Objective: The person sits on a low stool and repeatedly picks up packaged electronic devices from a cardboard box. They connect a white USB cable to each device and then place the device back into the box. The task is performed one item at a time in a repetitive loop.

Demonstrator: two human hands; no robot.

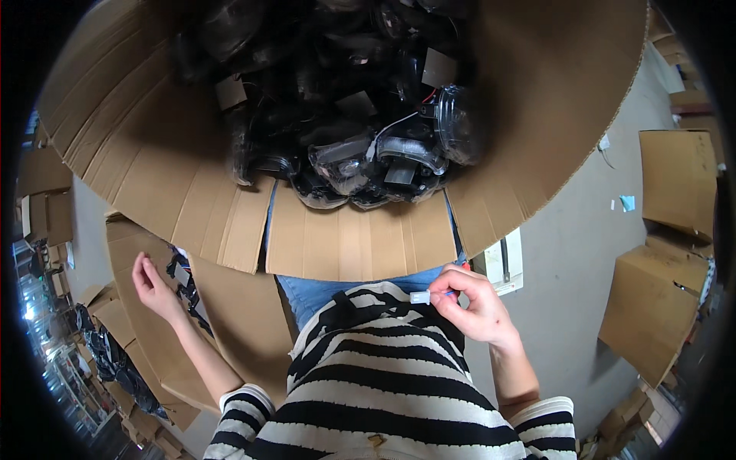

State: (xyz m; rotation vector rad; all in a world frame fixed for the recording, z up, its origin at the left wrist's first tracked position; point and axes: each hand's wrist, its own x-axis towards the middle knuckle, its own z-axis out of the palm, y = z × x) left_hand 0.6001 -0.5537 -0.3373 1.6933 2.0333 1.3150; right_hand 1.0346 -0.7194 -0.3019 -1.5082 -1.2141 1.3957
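A small white plastic connector with coloured wires behind it is pinched between the thumb and fingers of my right hand, just in front of my body. My left hand is held out over a lower cardboard box, fingers loosely apart and nothing in them. Close to it, dark wire bundles lie in that box. In front of me a large open cardboard box holds many black lamps with clear lenses, heaped in deep shade. A white cable runs across the heap.
The large box's flaps spread wide toward me, their near edge at my lap. Closed cardboard boxes stand on the grey floor at the right. To the left lie black plastic wrapping and more cartons.
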